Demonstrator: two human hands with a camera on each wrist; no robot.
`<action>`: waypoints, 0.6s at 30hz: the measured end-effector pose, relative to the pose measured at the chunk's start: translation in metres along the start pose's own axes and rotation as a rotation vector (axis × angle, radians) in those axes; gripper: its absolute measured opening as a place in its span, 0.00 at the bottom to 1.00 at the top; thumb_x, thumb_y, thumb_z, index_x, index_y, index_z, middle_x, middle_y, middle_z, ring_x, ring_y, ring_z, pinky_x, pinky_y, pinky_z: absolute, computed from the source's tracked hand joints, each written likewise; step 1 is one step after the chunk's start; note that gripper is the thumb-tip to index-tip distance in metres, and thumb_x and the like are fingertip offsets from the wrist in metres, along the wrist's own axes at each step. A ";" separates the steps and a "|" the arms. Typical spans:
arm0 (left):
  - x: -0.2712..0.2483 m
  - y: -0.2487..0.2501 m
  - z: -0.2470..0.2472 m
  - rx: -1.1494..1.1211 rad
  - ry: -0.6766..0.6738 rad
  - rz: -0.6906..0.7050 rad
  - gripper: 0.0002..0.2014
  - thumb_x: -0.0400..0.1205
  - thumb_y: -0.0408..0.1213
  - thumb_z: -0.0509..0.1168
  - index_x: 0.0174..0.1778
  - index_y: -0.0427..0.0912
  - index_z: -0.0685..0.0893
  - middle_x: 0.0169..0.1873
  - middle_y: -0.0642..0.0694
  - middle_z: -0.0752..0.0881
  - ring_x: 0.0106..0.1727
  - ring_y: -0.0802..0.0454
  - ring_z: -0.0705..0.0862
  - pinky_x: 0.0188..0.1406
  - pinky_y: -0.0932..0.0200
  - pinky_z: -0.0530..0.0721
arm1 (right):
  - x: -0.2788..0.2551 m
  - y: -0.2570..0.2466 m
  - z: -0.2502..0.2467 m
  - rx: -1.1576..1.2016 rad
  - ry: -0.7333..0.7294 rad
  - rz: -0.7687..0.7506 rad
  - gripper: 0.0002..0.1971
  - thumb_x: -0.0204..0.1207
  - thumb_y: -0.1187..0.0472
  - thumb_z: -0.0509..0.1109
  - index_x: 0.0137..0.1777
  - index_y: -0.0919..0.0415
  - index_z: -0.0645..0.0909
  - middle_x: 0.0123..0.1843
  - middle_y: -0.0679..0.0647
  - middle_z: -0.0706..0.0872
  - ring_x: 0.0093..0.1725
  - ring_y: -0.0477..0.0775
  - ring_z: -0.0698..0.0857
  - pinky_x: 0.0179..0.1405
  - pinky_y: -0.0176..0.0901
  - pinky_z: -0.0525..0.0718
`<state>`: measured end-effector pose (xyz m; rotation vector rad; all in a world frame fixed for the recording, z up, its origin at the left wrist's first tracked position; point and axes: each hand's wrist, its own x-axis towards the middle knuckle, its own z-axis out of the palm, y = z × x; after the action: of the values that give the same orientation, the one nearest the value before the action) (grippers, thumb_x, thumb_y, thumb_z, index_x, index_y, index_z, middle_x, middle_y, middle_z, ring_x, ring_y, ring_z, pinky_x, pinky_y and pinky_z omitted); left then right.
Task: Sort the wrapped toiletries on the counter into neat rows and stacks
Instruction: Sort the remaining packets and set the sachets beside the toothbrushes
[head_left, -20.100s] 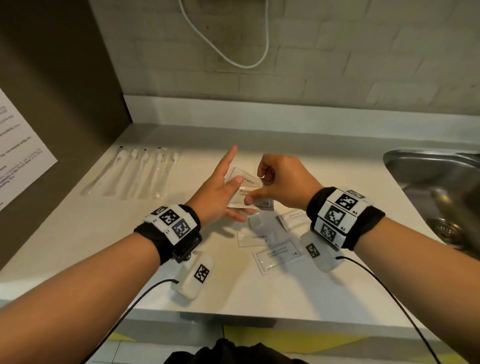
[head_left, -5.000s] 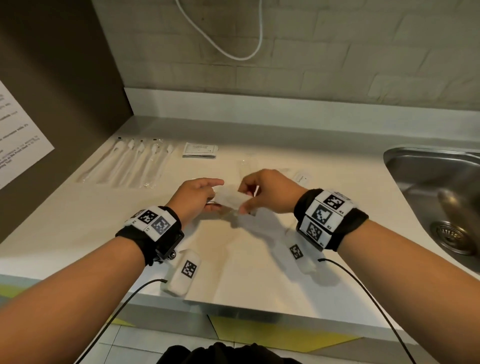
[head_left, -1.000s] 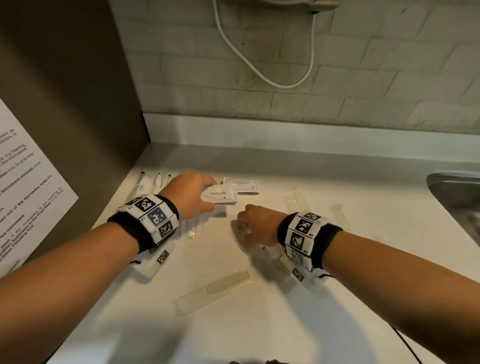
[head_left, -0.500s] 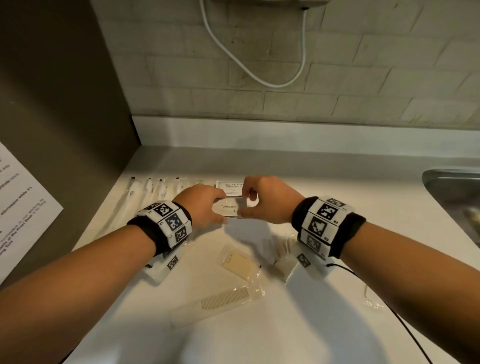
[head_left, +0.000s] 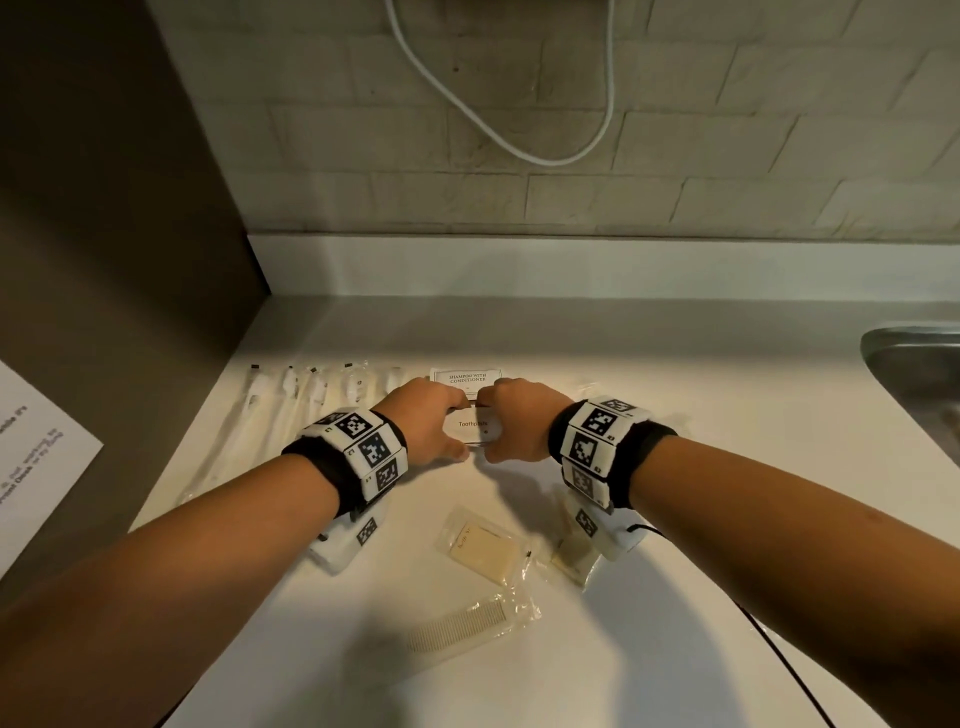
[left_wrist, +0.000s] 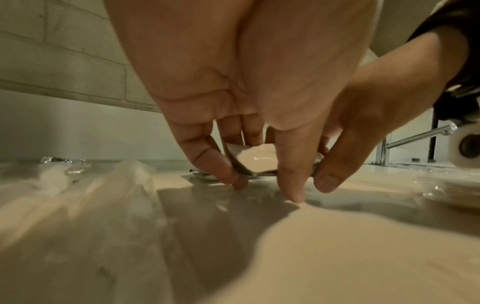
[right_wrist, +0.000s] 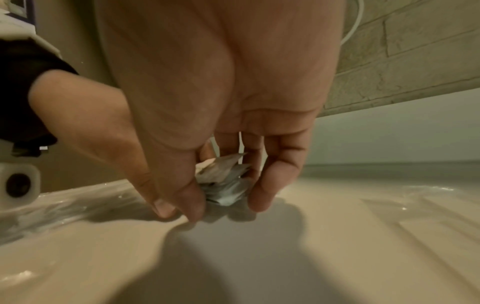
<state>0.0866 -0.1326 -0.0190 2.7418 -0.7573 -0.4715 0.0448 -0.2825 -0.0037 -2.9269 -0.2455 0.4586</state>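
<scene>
Both hands meet at the centre of the head view, the left hand (head_left: 426, 423) and the right hand (head_left: 511, 423) each pinching one short end of a small stack of toothpaste packets (head_left: 474, 427) between thumb and curled fingers, low over the counter (head_left: 675, 597). In the left wrist view the stack's bottom edge looks to be touching the surface; the fingertips (left_wrist: 294, 194) reach down to it. The packets look light, thin and floppy, with slick wrappers, so they will probably slide over each other and fan out; holding them by the two short ends and tapping the edges square seems the safest grip.

Just behind the stack lies a shampoo sachet (head_left: 467, 378), and a row of wrapped toothbrushes (head_left: 311, 395) fills the left of the frame. Lower down, nearer the camera, sit a flat wrapped beige item (head_left: 485, 548), a wrapped comb (head_left: 462, 626) and another small packet (head_left: 571, 558), unsorted. The counter is pale, smooth and glossy. Behind it stands a brick-pattern tiled wall (head_left: 467, 130) with a white cable (head_left: 498, 135) looping down, and a steel sink (head_left: 914, 364) shows at the right edge.
</scene>
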 end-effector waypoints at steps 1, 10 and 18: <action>0.001 -0.001 0.001 0.002 -0.003 0.002 0.33 0.72 0.47 0.78 0.73 0.45 0.79 0.67 0.45 0.85 0.65 0.46 0.84 0.66 0.51 0.81 | 0.002 0.001 0.001 -0.012 0.001 -0.003 0.22 0.70 0.51 0.74 0.62 0.58 0.78 0.51 0.53 0.78 0.48 0.56 0.80 0.43 0.44 0.78; 0.007 -0.008 0.001 0.090 -0.009 0.023 0.31 0.71 0.51 0.78 0.70 0.49 0.81 0.59 0.48 0.82 0.57 0.47 0.83 0.53 0.56 0.81 | 0.011 0.004 0.011 0.075 0.002 0.028 0.20 0.68 0.52 0.76 0.57 0.60 0.81 0.51 0.55 0.79 0.48 0.56 0.82 0.44 0.43 0.81; 0.003 -0.013 -0.003 0.039 0.002 0.036 0.29 0.70 0.38 0.78 0.68 0.46 0.81 0.63 0.49 0.83 0.61 0.51 0.84 0.62 0.58 0.82 | 0.012 0.008 0.014 0.086 0.013 0.046 0.22 0.67 0.52 0.77 0.60 0.59 0.82 0.50 0.53 0.78 0.48 0.54 0.80 0.43 0.40 0.77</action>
<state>0.0955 -0.1229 -0.0214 2.7590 -0.8216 -0.4510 0.0522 -0.2856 -0.0221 -2.8552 -0.1531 0.4454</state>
